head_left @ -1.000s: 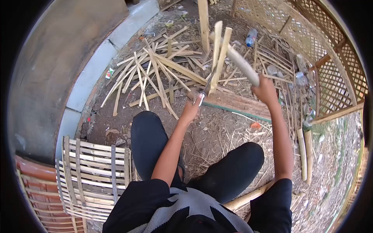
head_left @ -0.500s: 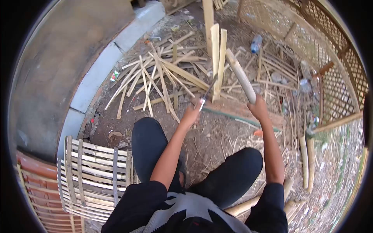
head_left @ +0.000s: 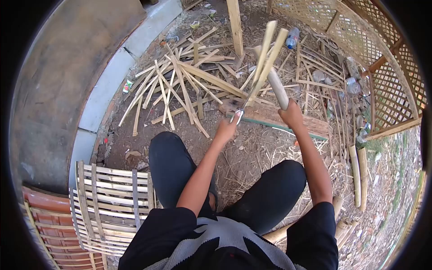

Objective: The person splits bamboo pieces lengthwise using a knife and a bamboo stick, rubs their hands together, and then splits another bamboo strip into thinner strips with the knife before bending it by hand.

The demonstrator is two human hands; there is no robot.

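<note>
A person's left hand (head_left: 226,129) clenches a knife (head_left: 243,107), its blade apparently wedging split bamboo (head_left: 275,56) apart over a wooden board (head_left: 299,122), while the right hand (head_left: 292,115) grips a stick (head_left: 278,89) by its near end, leaving its length free.

**Open toward me, blocked ahead**

From my left hand (head_left: 226,130) and right hand (head_left: 291,115) back to my knees (head_left: 288,176), soil (head_left: 238,157) leaves passing room. Ahead, the stick (head_left: 278,88) crosses behind the split piece (head_left: 272,58), barring the way above the board (head_left: 270,114). Slats (head_left: 182,83) crowd beyond my left hand, leftward.
</note>
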